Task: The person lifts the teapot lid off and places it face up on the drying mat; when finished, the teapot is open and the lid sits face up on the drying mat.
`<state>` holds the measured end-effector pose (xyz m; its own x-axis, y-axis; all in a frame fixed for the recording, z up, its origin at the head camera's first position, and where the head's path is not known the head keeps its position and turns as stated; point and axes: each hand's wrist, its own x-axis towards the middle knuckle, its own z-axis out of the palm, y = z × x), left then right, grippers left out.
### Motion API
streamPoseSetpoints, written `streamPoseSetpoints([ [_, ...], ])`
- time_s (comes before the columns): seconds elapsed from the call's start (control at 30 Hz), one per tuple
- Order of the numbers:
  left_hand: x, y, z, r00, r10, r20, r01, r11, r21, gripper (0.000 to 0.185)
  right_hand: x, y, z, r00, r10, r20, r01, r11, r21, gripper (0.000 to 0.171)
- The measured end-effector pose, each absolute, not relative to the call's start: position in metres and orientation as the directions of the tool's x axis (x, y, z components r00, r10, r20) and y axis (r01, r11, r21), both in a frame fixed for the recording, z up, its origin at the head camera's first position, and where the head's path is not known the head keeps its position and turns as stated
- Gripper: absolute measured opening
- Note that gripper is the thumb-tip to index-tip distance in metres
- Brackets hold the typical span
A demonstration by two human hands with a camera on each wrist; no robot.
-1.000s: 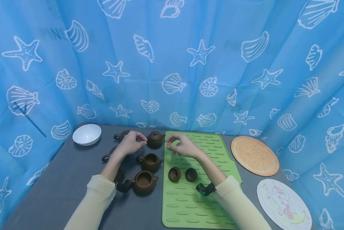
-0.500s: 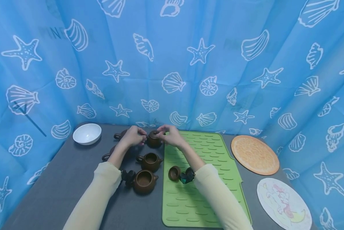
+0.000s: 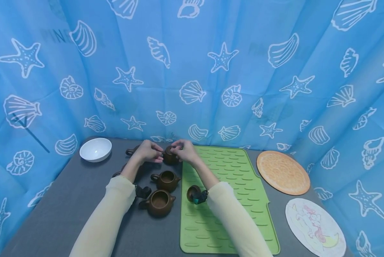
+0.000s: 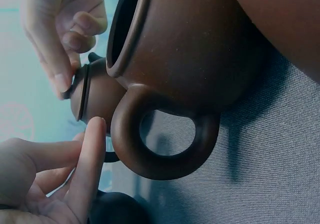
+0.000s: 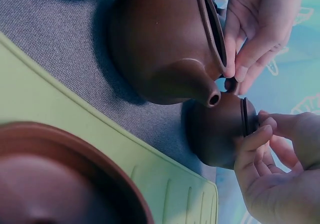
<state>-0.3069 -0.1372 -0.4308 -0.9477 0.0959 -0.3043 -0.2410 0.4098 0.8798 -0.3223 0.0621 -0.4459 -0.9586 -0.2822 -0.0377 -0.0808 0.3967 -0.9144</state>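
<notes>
A small brown lidded teapot [image 3: 169,158] stands at the back of the table, beside the green mat. My right hand [image 3: 185,152] pinches its lid [image 5: 250,115] at the knob, the lid sitting on the pot. On the opposite side my left hand [image 3: 148,152] pinches the teapot's handle [image 5: 233,86] between thumb and fingers. Two lidless brown teapots, a middle one [image 3: 169,185] and a front one [image 3: 160,212], stand nearer. More teapots, partly hidden by my left arm, show a back handle [image 3: 129,152] and another handle [image 3: 116,174].
A brown lid [image 3: 191,195] lies upturned on the green mat [image 3: 230,228], partly behind my right wrist camera. A white bowl [image 3: 95,150] sits at the back left. On the right lie an orange round board [image 3: 283,173] and a white unicorn-printed board [image 3: 315,228].
My right hand has moved left from above the mat to the back teapot and taken hold of its lid. My left hand has shifted slightly right to that teapot's handle.
</notes>
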Motion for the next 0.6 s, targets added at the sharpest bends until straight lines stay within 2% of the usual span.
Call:
streamPoseSetpoints([
  [0.23,-0.3079,-0.1367,-0.4325,-0.947,0.075,-0.312,-0.259,0.395,0.881,0.025,-0.3218,0.0602,-0.4459,-0.961,-0.272,-0.051,-0.071,0.42,-0.905,0.025],
  [0.6,-0.3099,-0.1361,-0.4356,-0.956,0.091,-0.28,-0.216,0.428,0.878,0.022,-0.3175,0.0635,-0.4452,-0.971,-0.237,-0.013,-0.081,0.38,-0.921,0.023],
])
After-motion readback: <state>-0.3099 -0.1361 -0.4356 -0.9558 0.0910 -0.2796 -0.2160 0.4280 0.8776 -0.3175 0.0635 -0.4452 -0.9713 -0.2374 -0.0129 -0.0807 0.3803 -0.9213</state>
